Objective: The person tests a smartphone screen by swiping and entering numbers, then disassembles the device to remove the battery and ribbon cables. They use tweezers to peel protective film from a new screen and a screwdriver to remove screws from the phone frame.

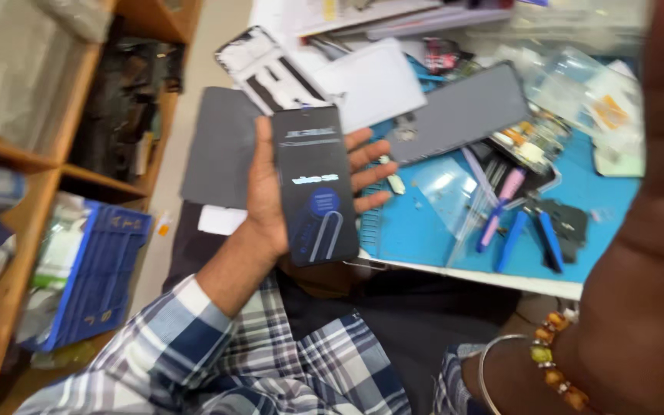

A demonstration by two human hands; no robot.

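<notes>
My left hand holds a black smartphone upright, screen towards me, with a dark screen showing a pale logo and a blue shape. The fingers curl around its right edge. My right hand is out of frame; only its forearm rises close to the camera at the right, blurred, with a metal bangle and a bead bracelet at the wrist. Behind the phone lies a blue work mat on the desk.
On the mat lie a grey phone back cover, a pink tool, blue-handled pliers, clear film sheets and small parts. A white phone frame and papers sit further back. Wooden shelves and a blue tray stand at the left.
</notes>
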